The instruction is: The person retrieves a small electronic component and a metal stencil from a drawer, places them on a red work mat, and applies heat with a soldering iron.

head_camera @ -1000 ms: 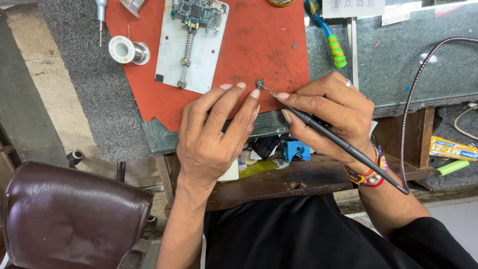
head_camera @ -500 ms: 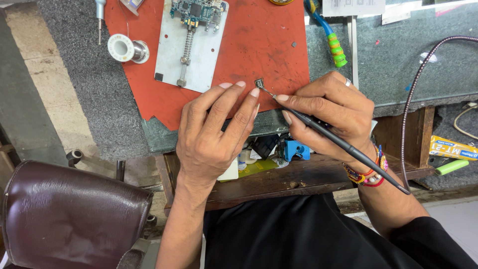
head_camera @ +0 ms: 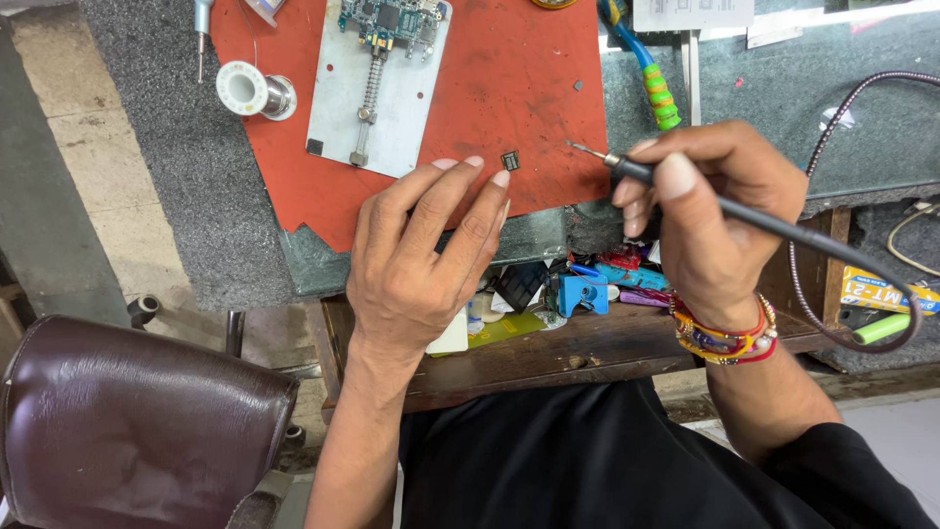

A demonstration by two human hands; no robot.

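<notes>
My left hand [head_camera: 421,260] lies flat on the red work mat [head_camera: 509,88], fingers spread, fingertips just below a small dark chip [head_camera: 510,160]. My right hand [head_camera: 710,211] grips a black soldering iron [head_camera: 685,191] like a pen; its metal tip points left, a short way right of the chip and apart from it. Higher on the mat a green circuit board [head_camera: 387,18] is clamped in a pale metal holder [head_camera: 377,93].
A spool of solder wire [head_camera: 250,88] sits at the mat's left edge. A blue and green tool [head_camera: 651,73] lies at the top right. Small parts fill the open drawer [head_camera: 578,284] below the bench. A brown leather chair [head_camera: 127,421] stands at the lower left.
My right hand has drawn the iron to the right, away from my left fingertips. The chip now lies bare on the mat. My left hand has barely moved.
</notes>
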